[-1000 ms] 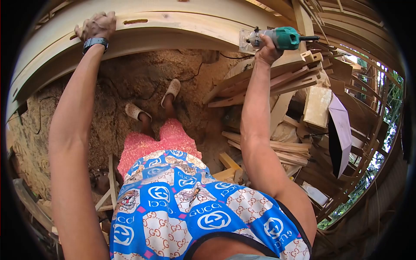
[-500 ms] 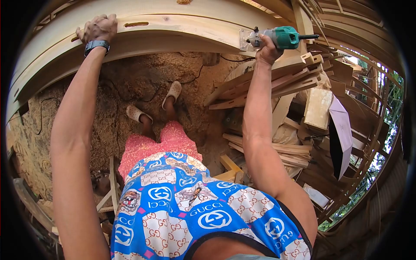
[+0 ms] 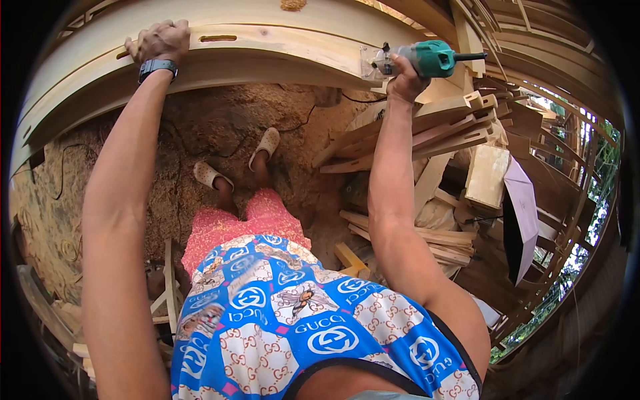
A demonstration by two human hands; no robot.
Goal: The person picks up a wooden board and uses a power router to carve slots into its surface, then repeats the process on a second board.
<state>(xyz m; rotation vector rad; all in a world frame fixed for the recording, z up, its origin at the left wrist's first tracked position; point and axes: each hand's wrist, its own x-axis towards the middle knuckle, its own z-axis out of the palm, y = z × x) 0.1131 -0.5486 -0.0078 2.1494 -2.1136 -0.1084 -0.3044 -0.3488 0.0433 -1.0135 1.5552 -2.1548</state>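
Observation:
A green trim router [image 3: 435,59] with a clear base sits against the right end of a long pale wooden board [image 3: 287,48]. My right hand [image 3: 405,81] is wrapped round the router's body near its base. At the board's left part, my left hand [image 3: 160,43] grips the upper edge with its fingers curled over, a watch on the wrist. Just right of that hand, a long slot [image 3: 218,38] is cut in the board; another slot is partly covered by the hand. The router's bit is too small to make out.
Slotted wooden pieces [image 3: 427,130] are stacked below the router. A pale umbrella [image 3: 523,207] leans by a wooden block [image 3: 487,175] on the right. Sawdust and a dark cable [image 3: 300,123] lie on the ground around my feet. A heap of shavings [image 3: 292,5] rests behind the board.
The router in my right hand has moved a little left along the board. My left hand keeps its grip, and the view has shifted slightly.

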